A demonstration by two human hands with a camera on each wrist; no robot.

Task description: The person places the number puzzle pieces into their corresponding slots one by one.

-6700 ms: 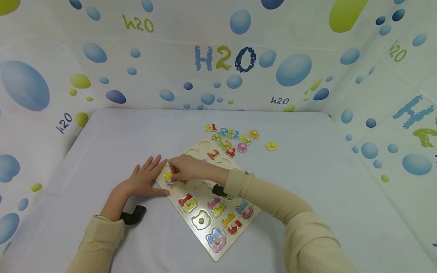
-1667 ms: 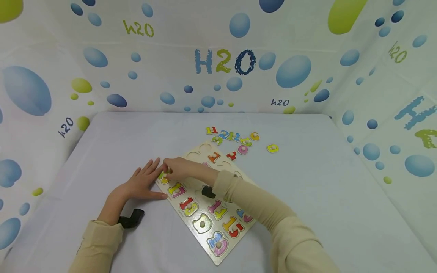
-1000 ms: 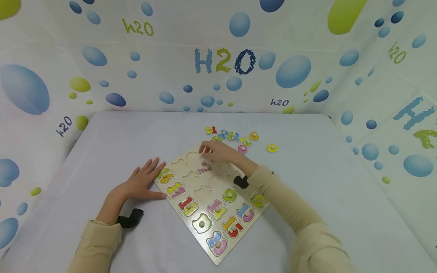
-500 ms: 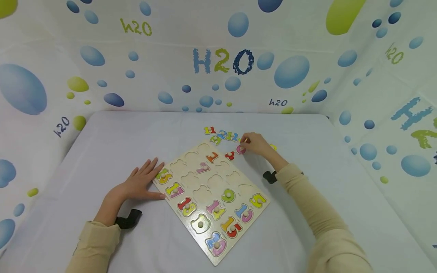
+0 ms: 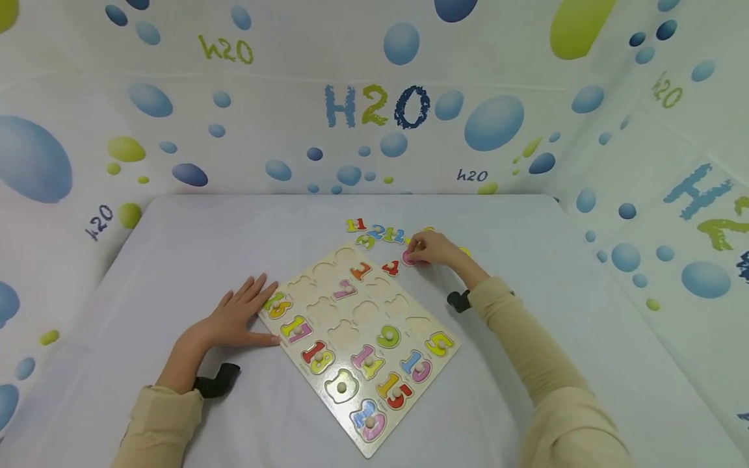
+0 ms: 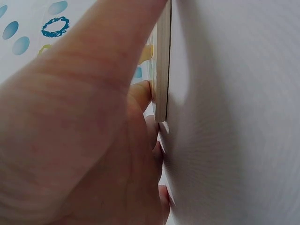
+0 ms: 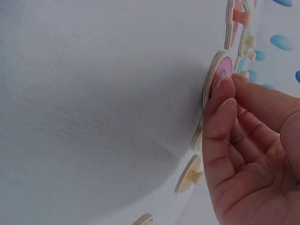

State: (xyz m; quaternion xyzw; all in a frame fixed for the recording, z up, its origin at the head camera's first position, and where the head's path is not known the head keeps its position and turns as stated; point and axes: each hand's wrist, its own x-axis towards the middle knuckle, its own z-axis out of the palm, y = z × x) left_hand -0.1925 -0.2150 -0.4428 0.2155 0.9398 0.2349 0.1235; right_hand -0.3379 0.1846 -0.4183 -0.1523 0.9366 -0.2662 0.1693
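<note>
White sheeting [image 5: 281, 97] encloses the workspace at the back and on both sides, printed with blue and green drops and the lettering "H2O" [image 5: 377, 106] in light blue, green and navy. A faint crease crosses the back panel, and the side panels slant away from it at the corners. The table [image 5: 246, 224] carries a plain white cloth, lightly rippled toward the near edge; soft shadows fall beside the forearms.

A wooden puzzle board [image 5: 367, 311] lies turned cornerwise at the centre, some recesses filled with coloured numbers, others vacant. Beyond its far right edge sit loose pieces: an 11 [image 5: 355, 225], a blue 2 [image 5: 376, 232], a 12 [image 5: 394, 234] and a red 4 [image 5: 390, 267].

The right hand [image 5: 435, 250] pinches a round pink piece [image 7: 226, 67] between thumb and fingertips, next to the red 4; whether the piece touches the cloth cannot be told. The left hand [image 5: 234, 320] grips nothing: its fingers spread wide, with thumb and forefinger at the board's left corner. Beige sleeves [image 5: 515, 331] cover both forearms.
</note>
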